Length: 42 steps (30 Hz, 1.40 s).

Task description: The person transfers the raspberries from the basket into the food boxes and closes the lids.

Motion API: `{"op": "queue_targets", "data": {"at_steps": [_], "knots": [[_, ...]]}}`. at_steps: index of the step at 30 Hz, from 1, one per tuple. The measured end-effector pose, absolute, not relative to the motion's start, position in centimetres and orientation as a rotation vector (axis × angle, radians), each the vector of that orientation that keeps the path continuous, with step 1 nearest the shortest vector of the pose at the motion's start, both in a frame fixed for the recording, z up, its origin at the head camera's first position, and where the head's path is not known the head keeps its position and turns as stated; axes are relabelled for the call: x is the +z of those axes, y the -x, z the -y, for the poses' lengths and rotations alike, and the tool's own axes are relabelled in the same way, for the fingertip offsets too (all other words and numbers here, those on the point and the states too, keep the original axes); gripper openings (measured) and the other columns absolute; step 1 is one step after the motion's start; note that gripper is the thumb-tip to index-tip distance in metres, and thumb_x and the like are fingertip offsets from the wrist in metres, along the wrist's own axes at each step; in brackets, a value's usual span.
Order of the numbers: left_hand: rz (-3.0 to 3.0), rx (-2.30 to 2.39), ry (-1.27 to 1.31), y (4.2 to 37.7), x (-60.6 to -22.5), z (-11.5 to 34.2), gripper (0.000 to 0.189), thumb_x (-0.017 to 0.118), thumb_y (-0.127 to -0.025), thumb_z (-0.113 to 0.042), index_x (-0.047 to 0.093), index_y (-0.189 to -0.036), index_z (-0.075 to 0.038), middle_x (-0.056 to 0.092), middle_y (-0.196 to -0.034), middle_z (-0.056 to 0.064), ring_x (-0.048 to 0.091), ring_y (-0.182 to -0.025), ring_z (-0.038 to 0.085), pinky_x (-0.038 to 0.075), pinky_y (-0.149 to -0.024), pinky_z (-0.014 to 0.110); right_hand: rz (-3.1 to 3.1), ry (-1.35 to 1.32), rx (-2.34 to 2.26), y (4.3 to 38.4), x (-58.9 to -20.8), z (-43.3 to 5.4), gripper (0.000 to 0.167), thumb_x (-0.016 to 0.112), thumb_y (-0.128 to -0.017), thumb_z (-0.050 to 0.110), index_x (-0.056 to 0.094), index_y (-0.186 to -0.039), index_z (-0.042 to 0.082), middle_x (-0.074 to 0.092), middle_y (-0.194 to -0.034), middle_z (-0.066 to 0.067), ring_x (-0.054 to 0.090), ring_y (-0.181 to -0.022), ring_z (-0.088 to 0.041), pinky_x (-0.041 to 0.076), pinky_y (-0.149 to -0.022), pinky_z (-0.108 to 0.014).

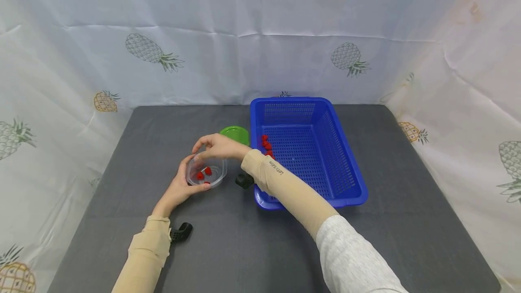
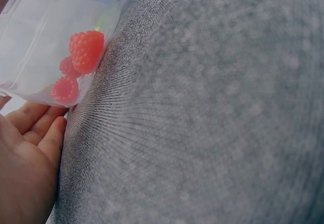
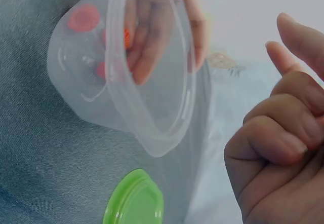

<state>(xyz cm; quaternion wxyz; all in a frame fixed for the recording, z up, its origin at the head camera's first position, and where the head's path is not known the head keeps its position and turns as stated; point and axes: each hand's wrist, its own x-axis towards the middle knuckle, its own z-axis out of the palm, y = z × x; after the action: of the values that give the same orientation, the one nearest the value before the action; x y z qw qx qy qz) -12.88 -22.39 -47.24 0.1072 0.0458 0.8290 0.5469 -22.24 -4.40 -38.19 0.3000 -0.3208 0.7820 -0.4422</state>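
A clear plastic tub (image 1: 221,175) stands on the grey table, with three red raspberries (image 2: 87,51) inside. My left hand (image 1: 177,190) holds it from the left, thumb at the near side and fingers around the far side. Over the tub's far rim is my right hand (image 1: 221,146). In the right wrist view that hand (image 3: 283,133) has nothing in it; its thumb and index finger are apart and the other fingers are loosely bent. More raspberries (image 1: 266,144) lie along the left side of a blue basket (image 1: 351,162).
Just left of the basket lies a green lid (image 1: 236,134), partly behind my right hand. The basket's high rim runs beneath my right forearm. A white curtain (image 1: 203,71) with pineapple prints hangs around the grey table (image 1: 228,248).
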Motion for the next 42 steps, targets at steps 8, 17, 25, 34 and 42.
{"op": "queue_targets", "data": {"at_steps": [8, 17, 25, 34, 42], "knots": [[-2.42, 1.649, -0.169, 12.5, -46.2, 22.0, 0.1, 0.077, -0.077, -0.019, 0.006, -0.147, -0.017, 0.034, -0.147, 0.017, 0.035, -0.133, 0.034, 0.022, -0.108, 0.059, -2.11, 0.851, -1.287, 21.8, -36.9, 3.7, 0.023, 0.069, -0.084, 0.027, 0.066, -0.105, 0.019, 0.031, -0.048, 0.005, 0.026, -0.042, -0.011, 0.031, -0.048, -0.023], [-2.435, 1.68, -0.213, 13.1, -48.1, 22.6, 0.099, 0.078, -0.076, -0.023, 0.008, -0.146, -0.023, 0.036, -0.146, 0.013, 0.038, -0.132, 0.031, 0.024, -0.107, 0.055, -2.13, 0.793, -1.324, 21.5, -35.8, 2.0, 0.022, 0.068, -0.084, 0.032, 0.065, -0.106, 0.027, 0.033, -0.046, 0.005, 0.025, -0.042, -0.011, 0.032, -0.049, -0.025], [-2.439, 1.674, -0.186, 13.1, -48.2, 22.5, 0.098, 0.078, -0.076, -0.024, 0.009, -0.146, -0.022, 0.037, -0.146, 0.013, 0.038, -0.132, 0.031, 0.024, -0.108, 0.055, -2.128, 0.779, -1.358, 21.7, -34.8, 0.1, 0.024, 0.07, -0.083, 0.033, 0.066, -0.105, 0.026, 0.033, -0.047, 0.003, 0.027, -0.044, -0.012, 0.034, -0.052, -0.026], [-2.418, 1.685, -0.182, 12.9, -47.4, 22.2, 0.097, 0.077, -0.076, -0.019, 0.01, -0.146, -0.018, 0.036, -0.146, 0.017, 0.038, -0.131, 0.033, 0.024, -0.108, 0.055, -2.146, 0.677, -1.402, 22.1, -34.3, -2.2, 0.03, 0.072, -0.08, 0.036, 0.065, -0.108, 0.026, 0.051, -0.055, 0.002, 0.046, -0.058, -0.011, 0.048, -0.066, -0.027], [-2.442, 1.682, -0.183, 12.9, -47.7, 22.4, 0.098, 0.079, -0.074, -0.019, 0.011, -0.145, -0.021, 0.039, -0.144, 0.014, 0.04, -0.13, 0.03, 0.025, -0.109, 0.053, -2.143, 0.626, -1.481, 22.2, -34.7, -4.2, 0.027, 0.072, -0.081, 0.033, 0.067, -0.106, 0.025, 0.036, -0.048, 0.003, 0.028, -0.047, -0.013, 0.038, -0.053, -0.027]]}}
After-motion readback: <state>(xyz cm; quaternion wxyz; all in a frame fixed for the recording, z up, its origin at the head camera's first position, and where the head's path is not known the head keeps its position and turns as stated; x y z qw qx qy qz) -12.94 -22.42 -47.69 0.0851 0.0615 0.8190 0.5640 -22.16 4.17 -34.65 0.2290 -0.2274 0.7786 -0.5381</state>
